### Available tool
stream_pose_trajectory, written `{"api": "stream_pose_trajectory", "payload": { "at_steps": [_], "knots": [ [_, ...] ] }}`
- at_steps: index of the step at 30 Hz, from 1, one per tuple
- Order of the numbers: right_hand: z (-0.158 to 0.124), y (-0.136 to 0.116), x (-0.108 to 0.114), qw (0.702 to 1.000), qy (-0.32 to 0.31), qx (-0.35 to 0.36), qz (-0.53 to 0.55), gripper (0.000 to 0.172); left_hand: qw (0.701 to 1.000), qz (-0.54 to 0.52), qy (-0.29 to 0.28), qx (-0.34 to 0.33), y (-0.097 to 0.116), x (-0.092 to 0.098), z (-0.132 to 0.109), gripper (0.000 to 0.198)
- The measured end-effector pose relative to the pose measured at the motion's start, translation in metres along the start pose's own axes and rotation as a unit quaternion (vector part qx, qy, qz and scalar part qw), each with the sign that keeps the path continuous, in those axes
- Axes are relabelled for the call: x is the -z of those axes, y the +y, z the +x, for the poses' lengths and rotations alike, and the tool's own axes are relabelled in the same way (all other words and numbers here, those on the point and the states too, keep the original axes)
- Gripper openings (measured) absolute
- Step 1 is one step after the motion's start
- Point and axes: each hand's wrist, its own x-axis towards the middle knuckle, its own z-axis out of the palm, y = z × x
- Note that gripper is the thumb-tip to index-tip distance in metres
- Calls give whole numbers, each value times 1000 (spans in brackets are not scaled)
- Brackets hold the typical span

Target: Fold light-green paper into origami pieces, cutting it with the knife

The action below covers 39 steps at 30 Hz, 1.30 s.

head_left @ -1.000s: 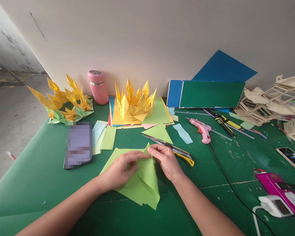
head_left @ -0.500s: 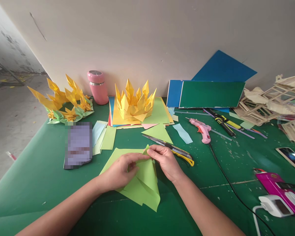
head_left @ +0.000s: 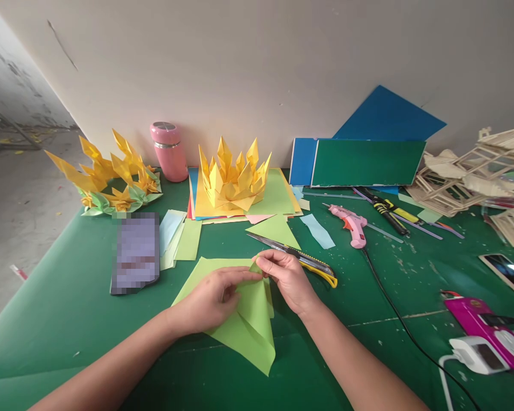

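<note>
A light green sheet of paper (head_left: 253, 334) lies partly folded on the green table, its lower right corner bent and lifted into a curve. My right hand (head_left: 289, 278) pinches the paper's upper right edge between thumb and fingers. Across the left part of the sheet rests my left hand (head_left: 209, 298), its index finger reaching to the same pinched edge and its other fingers curled on the paper. Part of the fold is hidden under the fingers. Just beyond my right hand lie scissors and a yellow-handled utility knife (head_left: 321, 269), close together.
Beyond the sheet stand a yellow paper crown (head_left: 233, 185) and a pink flask (head_left: 170, 154). Another crown (head_left: 122, 200) and a tablet-like device (head_left: 137, 251) are left. To the right lie a pink glue gun (head_left: 350, 225) with a trailing cord, a phone (head_left: 508, 274) and a power strip (head_left: 475, 319).
The pinched top edge of the paper has been drawn down slightly, and its lower right corner has shifted a little down and left. Both hands stay almost in place.
</note>
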Motion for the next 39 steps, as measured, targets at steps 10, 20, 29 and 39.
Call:
{"api": "stream_pose_trajectory", "payload": {
  "at_steps": [10,20,29,39],
  "knots": [
    [0,-1,-1,999,-17,19,-20,14,999,24,-39,-3,1,2,-1,63],
    [1,0,0,998,-24,39,-36,34,999,-13,22,32,-1,2,-1,53],
    [1,-1,2,993,-60,3,-97,33,995,-72,59,33,0,5,1,50],
    [1,-3,1,990,-50,-21,-128,33,990,-112,60,54,0,8,2,50]
  ]
}}
